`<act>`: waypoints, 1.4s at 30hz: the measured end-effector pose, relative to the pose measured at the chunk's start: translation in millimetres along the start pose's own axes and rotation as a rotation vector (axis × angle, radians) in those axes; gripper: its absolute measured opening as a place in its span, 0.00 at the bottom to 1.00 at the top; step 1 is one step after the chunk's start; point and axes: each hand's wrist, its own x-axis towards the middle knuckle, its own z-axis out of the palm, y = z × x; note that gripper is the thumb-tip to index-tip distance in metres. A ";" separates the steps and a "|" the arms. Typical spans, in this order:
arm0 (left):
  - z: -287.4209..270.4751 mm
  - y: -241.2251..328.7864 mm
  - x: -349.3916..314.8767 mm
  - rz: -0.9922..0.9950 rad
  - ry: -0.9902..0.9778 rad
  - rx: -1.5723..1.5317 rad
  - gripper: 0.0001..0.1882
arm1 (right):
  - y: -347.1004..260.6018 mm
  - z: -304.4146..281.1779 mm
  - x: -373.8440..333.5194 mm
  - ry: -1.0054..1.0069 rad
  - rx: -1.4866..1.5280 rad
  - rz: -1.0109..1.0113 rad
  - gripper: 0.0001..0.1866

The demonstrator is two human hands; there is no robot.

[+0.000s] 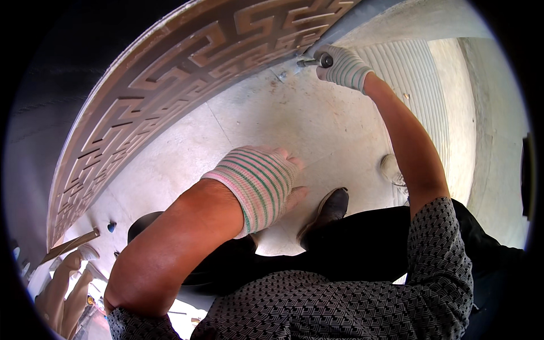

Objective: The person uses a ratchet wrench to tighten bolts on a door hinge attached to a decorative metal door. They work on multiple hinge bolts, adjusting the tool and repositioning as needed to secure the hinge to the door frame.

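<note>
Head view, right hand (345,68): fingers curled around a dark tool (324,60), upper centre of frame.
Tool: near the lower edge of the patterned panel (164,76).
Left hand (263,181): mid-frame, above the pale floor (266,119); fingers extended, thumb apart.
Striped gloves (249,190): 2, 1 per hand.

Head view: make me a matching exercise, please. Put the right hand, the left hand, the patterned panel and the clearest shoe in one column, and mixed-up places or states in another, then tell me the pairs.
Column one
1. Right hand
2. Left hand
3. Patterned panel
4. Clearest shoe

Column two
A. Dark, below and to the right of a thumb
B. Gripping a dark tool
C. Brownish, with angular raised lines
D. Fingers extended over the pale floor, no tool seen in it

Right pairs: 1-B, 2-D, 3-C, 4-A.
</note>
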 end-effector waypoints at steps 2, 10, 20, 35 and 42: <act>2.2 -0.3 0.7 0.001 0.010 0.006 0.25 | -2.8 1.5 -0.6 0.029 -0.018 -0.001 0.23; 0.4 2.2 2.2 0.002 0.002 0.013 0.25 | -20.7 32.0 -4.2 0.106 1.111 0.508 0.19; 1.2 1.5 -5.0 0.011 0.043 0.004 0.26 | -31.5 14.9 -15.7 0.231 1.192 0.448 0.18; 4.4 1.9 -3.6 0.031 0.061 0.014 0.28 | -7.9 -14.9 -14.2 -0.058 0.276 0.186 0.22; 2.9 1.2 -0.1 0.025 0.046 0.034 0.28 | -3.8 -10.6 -8.3 -0.044 0.150 0.082 0.21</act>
